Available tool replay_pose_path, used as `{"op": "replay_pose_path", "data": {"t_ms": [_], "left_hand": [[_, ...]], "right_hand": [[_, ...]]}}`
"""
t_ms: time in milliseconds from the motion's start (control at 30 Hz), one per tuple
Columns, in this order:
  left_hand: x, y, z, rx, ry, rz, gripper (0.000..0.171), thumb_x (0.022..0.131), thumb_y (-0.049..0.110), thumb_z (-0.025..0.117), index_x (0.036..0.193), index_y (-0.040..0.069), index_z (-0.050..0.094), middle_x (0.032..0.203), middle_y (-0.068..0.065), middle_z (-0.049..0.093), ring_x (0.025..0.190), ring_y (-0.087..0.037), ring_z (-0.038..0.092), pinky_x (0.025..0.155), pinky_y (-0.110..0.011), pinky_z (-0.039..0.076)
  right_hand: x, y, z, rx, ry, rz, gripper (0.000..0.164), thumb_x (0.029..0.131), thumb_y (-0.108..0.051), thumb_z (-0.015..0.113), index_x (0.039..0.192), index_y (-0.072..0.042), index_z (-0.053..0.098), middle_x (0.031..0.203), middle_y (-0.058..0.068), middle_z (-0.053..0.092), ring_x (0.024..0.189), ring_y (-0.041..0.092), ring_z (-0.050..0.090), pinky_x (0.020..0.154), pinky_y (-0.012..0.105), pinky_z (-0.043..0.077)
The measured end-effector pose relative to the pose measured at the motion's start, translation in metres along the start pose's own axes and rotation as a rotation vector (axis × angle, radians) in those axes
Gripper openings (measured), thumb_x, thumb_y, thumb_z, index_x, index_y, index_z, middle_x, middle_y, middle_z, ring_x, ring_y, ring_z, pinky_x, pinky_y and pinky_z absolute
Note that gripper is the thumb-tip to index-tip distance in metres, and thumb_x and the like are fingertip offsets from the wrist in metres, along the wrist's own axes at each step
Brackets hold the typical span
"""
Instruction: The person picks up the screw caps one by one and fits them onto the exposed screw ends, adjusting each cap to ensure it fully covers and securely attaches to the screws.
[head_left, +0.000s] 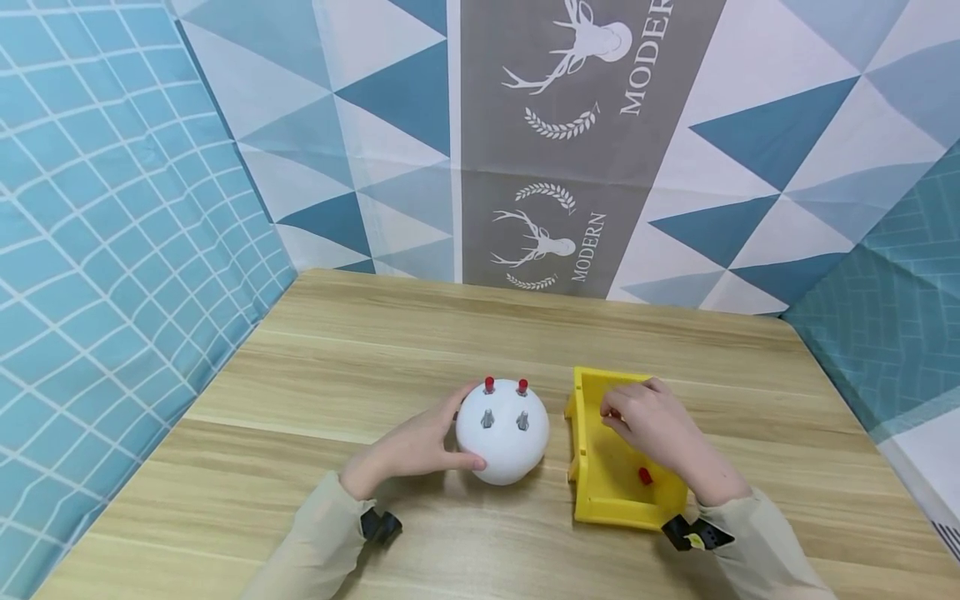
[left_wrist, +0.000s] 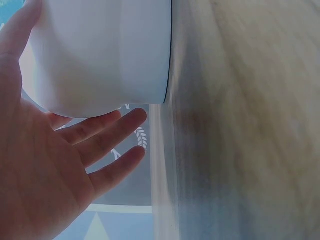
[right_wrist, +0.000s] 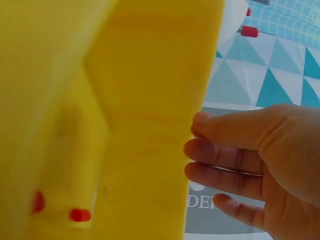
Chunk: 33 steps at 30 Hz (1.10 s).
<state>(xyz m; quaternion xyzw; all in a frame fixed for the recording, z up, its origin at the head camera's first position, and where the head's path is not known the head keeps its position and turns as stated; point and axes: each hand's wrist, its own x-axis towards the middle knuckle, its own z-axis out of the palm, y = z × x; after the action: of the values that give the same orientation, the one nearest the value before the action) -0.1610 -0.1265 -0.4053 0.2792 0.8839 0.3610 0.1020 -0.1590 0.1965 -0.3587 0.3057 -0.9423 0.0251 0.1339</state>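
Note:
My left hand [head_left: 423, 437] holds a white, dome-topped round body [head_left: 502, 454] from its left side, thumb in front and fingers behind. In the left wrist view, several of its fingers [left_wrist: 117, 172] stretch out below the body. Two red caps [head_left: 522, 386] sit on posts at the back of the dome; two bare metal toggle-like posts [head_left: 488, 418] stand in front of them. Above a yellow bin [head_left: 581, 454] is my right hand [head_left: 648, 417], its thumb and fingertips close together at the rim in the right wrist view. Nothing shows between them. Loose red caps [right_wrist: 80, 215] lie inside the bin.
Both stand on a wood-grain table [head_left: 360, 358], the bin just right of the white body. A patterned cloth [head_left: 405, 167] hangs behind the table's back edge, with blue cloth [head_left: 112, 250] along the left. Each wrist wears a black strap [head_left: 381, 527].

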Motion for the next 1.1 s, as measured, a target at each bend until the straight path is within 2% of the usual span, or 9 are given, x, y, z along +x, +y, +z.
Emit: {"op": "replay_pose_path", "data": {"t_ms": [300,600,933,1100], "left_hand": [[-0.001,0.001,-0.001,-0.004,0.009,0.024,0.104,0.068,0.061,0.067,0.146,0.018,0.012,0.144,-0.003,0.033,0.131,-0.021,0.033,0.104,-0.046,0.031],[0.000,-0.001,0.001,-0.007,0.006,0.001,0.103,0.066,0.065,0.066,0.145,0.033,0.009,0.145,0.002,0.032,0.131,-0.016,0.033,0.104,-0.043,0.031],[0.001,-0.002,0.002,-0.006,0.009,0.007,0.103,0.066,0.065,0.065,0.145,0.032,0.009,0.145,0.002,0.031,0.131,-0.015,0.032,0.105,-0.043,0.030],[0.001,-0.002,0.001,-0.004,0.008,0.009,0.102,0.066,0.065,0.065,0.145,0.032,0.009,0.145,0.002,0.031,0.131,-0.016,0.032,0.105,-0.043,0.030]], "right_hand": [[-0.013,0.002,0.003,-0.025,-0.090,0.029,0.014,0.073,-0.015,0.075,0.075,-0.017,0.061,0.074,-0.007,0.062,0.066,0.010,0.052,0.076,0.038,0.039],[-0.024,0.005,0.010,-0.105,-0.147,-0.018,0.012,0.071,-0.013,0.075,0.071,-0.017,0.064,0.068,-0.007,0.063,0.062,0.011,0.053,0.075,0.039,0.040],[-0.029,0.001,0.011,-0.141,-0.256,-0.021,0.015,0.068,-0.008,0.073,0.067,-0.017,0.061,0.064,-0.005,0.061,0.063,0.014,0.055,0.081,0.041,0.038],[-0.032,-0.002,0.014,-0.161,-0.282,-0.040,0.016,0.068,-0.010,0.074,0.065,-0.017,0.060,0.061,-0.005,0.059,0.062,0.014,0.052,0.082,0.041,0.037]]}}
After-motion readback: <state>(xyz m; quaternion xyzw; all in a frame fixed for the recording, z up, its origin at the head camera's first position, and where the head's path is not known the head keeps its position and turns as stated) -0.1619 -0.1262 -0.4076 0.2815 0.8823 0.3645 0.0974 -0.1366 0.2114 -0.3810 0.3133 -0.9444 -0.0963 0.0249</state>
